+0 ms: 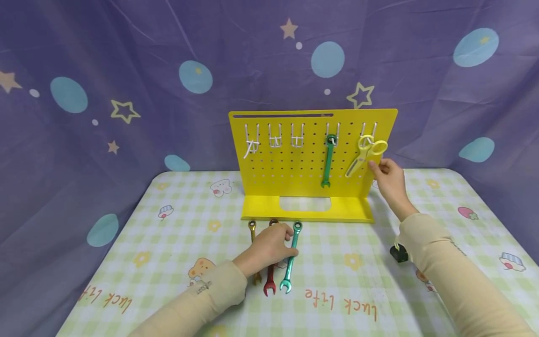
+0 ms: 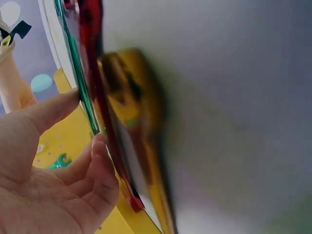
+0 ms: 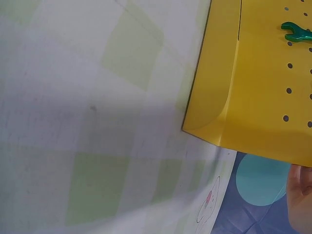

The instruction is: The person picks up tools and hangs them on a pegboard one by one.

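Observation:
My left hand (image 1: 269,245) is over three wrenches on the tablecloth. Its thumb touches the teal wrench (image 1: 290,267), with the fingertips beside the shaft and a gap between thumb and fingers. Under the hand, partly hidden, lie a red wrench (image 1: 270,283) and a gold wrench (image 1: 252,226). With the thumb in front, my right hand (image 1: 390,182) grips the right edge of a yellow pegboard (image 1: 290,180). From its hooks hang a green wrench (image 1: 328,161) and yellow scissors (image 1: 364,152), the latter just above that thumb. The left wrist view shows the red wrench (image 2: 100,92) close up.
Three white hooks (image 1: 275,139) on the pegboard's left side carry nothing. A small black object (image 1: 398,252) shows beside the right cuff. The checked tablecloth (image 1: 189,224) spreads around the board, with a purple patterned curtain (image 1: 261,56) behind.

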A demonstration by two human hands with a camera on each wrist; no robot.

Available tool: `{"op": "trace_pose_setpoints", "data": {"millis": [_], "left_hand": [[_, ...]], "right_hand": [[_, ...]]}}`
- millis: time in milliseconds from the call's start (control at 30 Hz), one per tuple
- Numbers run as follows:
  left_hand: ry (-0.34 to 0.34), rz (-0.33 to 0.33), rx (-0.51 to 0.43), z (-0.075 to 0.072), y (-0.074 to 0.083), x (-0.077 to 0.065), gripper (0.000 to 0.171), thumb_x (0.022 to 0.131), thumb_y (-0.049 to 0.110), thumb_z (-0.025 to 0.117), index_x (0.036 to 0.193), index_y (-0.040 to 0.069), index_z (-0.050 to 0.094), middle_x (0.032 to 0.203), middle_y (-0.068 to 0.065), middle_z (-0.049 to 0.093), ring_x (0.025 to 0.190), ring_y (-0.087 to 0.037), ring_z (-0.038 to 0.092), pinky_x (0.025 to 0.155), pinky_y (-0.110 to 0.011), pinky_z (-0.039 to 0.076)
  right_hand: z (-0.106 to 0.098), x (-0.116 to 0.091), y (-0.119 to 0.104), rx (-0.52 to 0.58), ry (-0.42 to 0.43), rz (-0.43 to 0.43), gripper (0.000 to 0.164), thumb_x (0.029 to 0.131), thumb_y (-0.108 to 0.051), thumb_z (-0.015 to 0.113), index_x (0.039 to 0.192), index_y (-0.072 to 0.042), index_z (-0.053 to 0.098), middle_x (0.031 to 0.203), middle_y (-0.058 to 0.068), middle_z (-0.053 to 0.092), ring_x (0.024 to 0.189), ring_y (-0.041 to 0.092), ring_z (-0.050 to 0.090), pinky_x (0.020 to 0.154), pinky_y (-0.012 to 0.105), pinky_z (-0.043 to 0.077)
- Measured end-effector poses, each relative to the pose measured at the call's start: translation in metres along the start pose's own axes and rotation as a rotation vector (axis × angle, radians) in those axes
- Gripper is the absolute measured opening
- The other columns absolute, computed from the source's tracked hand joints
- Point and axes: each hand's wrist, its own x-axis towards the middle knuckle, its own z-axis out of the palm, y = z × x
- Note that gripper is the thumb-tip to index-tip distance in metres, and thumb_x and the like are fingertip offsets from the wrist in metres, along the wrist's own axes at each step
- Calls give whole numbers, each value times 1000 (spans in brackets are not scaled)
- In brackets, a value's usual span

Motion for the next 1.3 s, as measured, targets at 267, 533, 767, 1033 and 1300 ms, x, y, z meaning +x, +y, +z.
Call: {"op": "trace_pose_setpoints", "data": {"millis": [267,533,767,1033,1300], "left_hand": [[-14,46,-21,10,14,3,33,86,19,78,114,7,66,97,1,67,86,-11,59,80,-28,51],[-12,75,-48,14,19,6,22,83,14,78,103,6,70,88,4,67,82,-10,59,78,-26,51],[-7,80,-72,16,19,9,16,80,13,80,93,6,72,76,7,65,71,-7,55,69,-22,48],[-53,79,-135,12,18,10,17,82,11,77,97,3,73,81,3,66,72,-8,56,70,-23,50],[-87,46,-172,9,16,12,20,87,12,74,105,7,69,86,4,63,77,-11,57,73,-28,50]], "right_hand": [[0,-1,-1,3,-2,5,59,100,-46,50,126,7,52,124,25,60,103,20,59,80,19,47],[0,-1,-1,3,-1,-3,59,100,-46,50,125,7,52,123,25,60,105,23,59,80,20,47],[0,-1,-1,3,5,-5,58,101,-45,50,125,7,53,123,24,60,103,16,59,85,24,50],[0,-1,1,6,11,-3,56,100,-45,51,123,7,53,123,25,61,102,16,59,80,18,48],[1,0,2,12,22,-19,54,101,-42,51,122,7,54,121,25,61,95,10,59,77,17,49]]}}
